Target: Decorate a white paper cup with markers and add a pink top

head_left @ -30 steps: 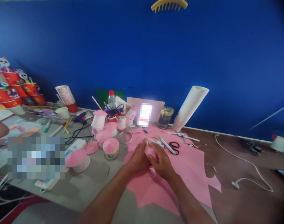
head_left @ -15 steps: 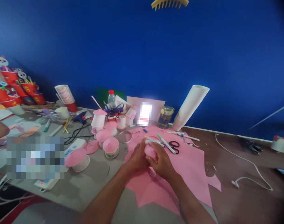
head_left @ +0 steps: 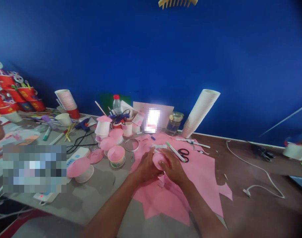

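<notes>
Both my hands meet over a big pink paper sheet (head_left: 203,178) on the table. My left hand (head_left: 146,167) and my right hand (head_left: 174,168) are closed around a small pink paper piece (head_left: 158,159), fingers pressing on it from both sides. Just beyond my fingers lie a green-capped marker (head_left: 175,152) and black scissors (head_left: 183,154). To the left stand several white cups topped with pink paper cones (head_left: 117,154).
A leaning stack of white cups (head_left: 200,112) and a glass jar (head_left: 174,123) stand at the blue wall. A glue gun (head_left: 83,124), cables and red decorated cups (head_left: 14,96) fill the left. A white cable (head_left: 255,172) runs across the brown table on the right.
My hands have kept hold of the pink piece and shifted it slightly between the fingers. The view has drifted a little, so everything sits a bit to the left.
</notes>
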Demonstrator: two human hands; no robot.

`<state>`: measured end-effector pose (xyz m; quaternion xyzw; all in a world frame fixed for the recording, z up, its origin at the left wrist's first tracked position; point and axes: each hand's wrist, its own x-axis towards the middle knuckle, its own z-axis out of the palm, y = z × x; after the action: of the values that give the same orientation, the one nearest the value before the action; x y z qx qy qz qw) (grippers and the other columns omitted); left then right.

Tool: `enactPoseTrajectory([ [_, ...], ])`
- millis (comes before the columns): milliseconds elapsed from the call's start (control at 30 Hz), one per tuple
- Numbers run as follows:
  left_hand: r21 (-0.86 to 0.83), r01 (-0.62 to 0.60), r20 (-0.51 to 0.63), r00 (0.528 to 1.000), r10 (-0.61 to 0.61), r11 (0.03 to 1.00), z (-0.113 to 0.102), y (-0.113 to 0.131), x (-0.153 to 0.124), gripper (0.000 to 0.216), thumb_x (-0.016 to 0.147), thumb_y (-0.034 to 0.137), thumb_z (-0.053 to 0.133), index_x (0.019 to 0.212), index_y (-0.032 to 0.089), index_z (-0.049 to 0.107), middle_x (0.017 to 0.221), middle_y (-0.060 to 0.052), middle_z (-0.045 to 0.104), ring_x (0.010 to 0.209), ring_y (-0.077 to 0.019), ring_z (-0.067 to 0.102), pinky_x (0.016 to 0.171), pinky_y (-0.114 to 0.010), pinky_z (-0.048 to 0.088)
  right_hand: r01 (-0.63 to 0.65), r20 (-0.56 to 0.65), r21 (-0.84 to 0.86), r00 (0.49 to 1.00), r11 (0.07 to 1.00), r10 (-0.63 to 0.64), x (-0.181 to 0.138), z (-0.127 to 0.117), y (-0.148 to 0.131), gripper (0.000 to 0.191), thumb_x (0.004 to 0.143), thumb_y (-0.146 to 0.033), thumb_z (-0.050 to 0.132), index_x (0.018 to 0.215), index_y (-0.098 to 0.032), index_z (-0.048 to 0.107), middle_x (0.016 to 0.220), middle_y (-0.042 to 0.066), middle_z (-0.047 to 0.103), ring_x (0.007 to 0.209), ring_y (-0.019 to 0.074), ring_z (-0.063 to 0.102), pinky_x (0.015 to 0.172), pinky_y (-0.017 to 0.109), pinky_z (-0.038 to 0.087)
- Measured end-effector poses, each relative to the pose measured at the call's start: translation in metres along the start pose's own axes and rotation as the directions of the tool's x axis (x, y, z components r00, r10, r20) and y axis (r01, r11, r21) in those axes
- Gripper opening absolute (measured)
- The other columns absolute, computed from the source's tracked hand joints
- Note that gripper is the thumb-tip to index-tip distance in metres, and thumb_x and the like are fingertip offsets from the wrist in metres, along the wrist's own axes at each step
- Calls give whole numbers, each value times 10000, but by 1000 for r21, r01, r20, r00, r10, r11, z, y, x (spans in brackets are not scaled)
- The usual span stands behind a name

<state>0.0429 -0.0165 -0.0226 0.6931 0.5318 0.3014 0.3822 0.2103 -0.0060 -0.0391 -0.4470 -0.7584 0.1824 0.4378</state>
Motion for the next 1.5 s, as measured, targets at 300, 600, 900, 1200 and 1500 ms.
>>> enactPoseTrajectory([
  [300,80,40,49,998,-44,996,-2,0,-3,1060,632,314,767,1537,164,236,1405,-208,517,1309,-363,468,1009,-451,454,100,-20,-60,995,993,-101,0,3,-3,427,876,-383,611,1259,-196,630,1273,147,666,1208,315,595,1043,532,475],
  [600,102,-11,34,999,8,995,-2,-6,-1,996,631,297,755,1508,169,300,1347,-190,574,1265,-361,506,971,-454,479,150,-9,-69,988,986,-151,3,4,-5,329,864,-359,629,1166,-233,659,1215,110,698,1172,303,610,1073,558,431],
  [900,114,-34,39,999,29,993,-3,-2,-2,969,636,299,763,1491,177,323,1320,-177,596,1235,-345,534,951,-434,493,103,-10,-63,995,993,-104,1,4,-4,428,884,-469,616,1222,-207,640,1256,139,674,1195,321,596,1042,544,454],
  [1200,147,-85,36,996,80,986,1,-6,4,935,624,298,775,1437,138,343,1246,-190,647,1236,-379,550,970,-502,484,116,-69,-63,990,991,-120,0,10,-2,354,869,-408,633,1177,-237,675,1278,130,645,1231,322,560,1032,563,462],
  [1500,74,-110,20,994,109,991,-2,-1,2,896,610,248,780,1422,207,404,1296,-143,637,1239,-360,548,1007,-485,466,84,-49,-33,995,996,-86,0,12,-5,299,834,-328,651,1119,-244,686,1232,112,683,1250,323,553,1078,582,412],
])
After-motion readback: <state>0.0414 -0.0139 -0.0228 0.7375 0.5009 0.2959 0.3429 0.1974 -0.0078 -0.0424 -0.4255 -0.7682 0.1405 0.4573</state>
